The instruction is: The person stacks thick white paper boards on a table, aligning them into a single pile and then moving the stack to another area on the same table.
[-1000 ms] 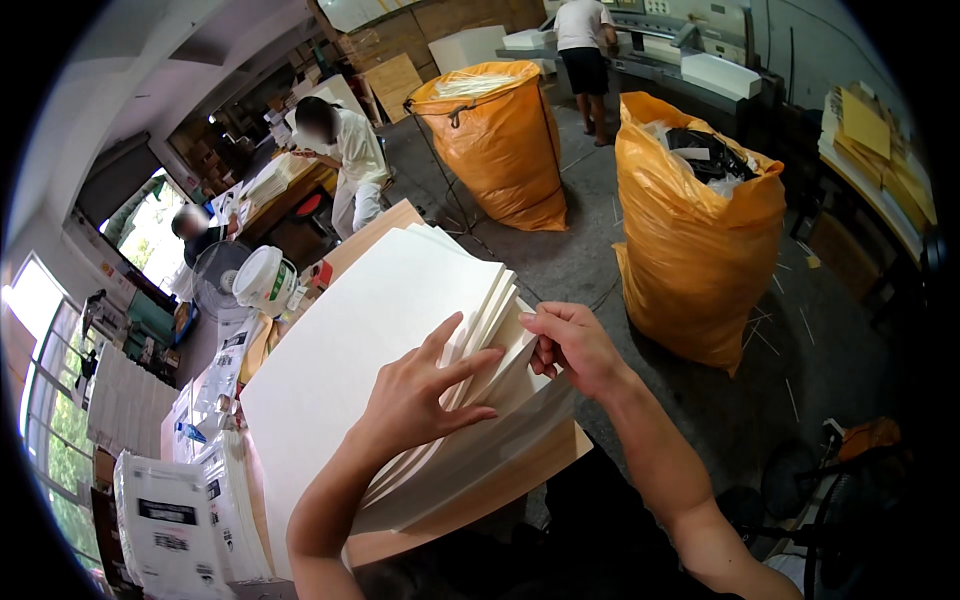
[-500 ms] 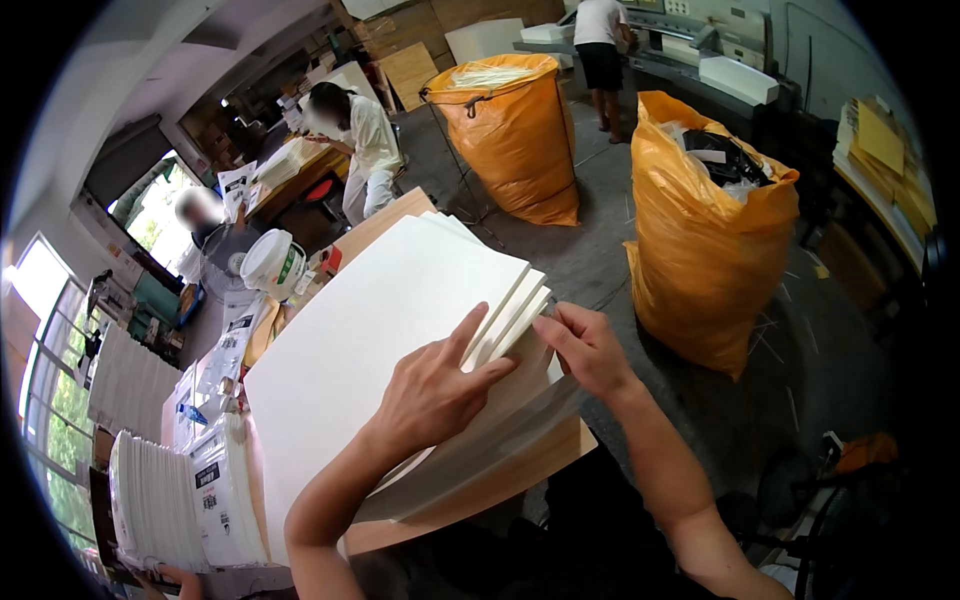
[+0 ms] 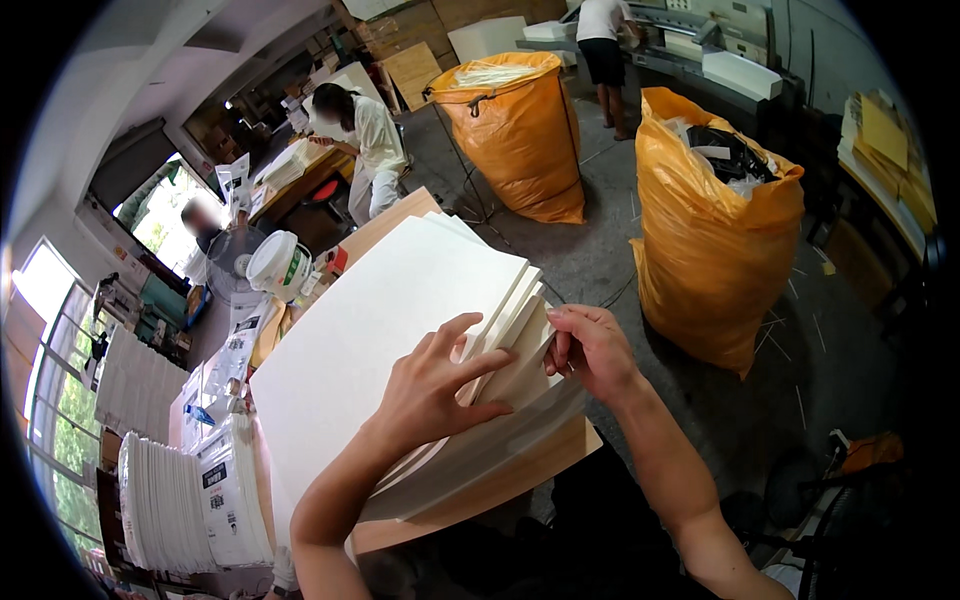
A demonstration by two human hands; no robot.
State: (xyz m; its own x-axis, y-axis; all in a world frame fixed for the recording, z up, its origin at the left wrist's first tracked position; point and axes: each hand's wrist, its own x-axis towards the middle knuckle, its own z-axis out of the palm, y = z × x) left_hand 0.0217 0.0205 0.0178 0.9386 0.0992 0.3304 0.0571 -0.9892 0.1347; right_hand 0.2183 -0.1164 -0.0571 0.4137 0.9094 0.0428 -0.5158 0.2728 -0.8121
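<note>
My left hand [image 3: 432, 392], fingers spread, lies over the fanned right edge of the white paper stack [image 3: 390, 300] on the counter [image 3: 575, 441] while my right hand [image 3: 595, 352] pinches a corner there, with a few layers [image 3: 516, 308] parted and (by my guess) most of those below not yet loosened.

The left grip [image 3: 428, 388] and right grip [image 3: 597, 356] are bare hands; forearms [image 3: 665, 460] bare too, clothing [image 3: 605, 515] dark.

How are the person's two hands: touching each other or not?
Apart. The head view shows white sheets between the left hand and the right hand.
</note>
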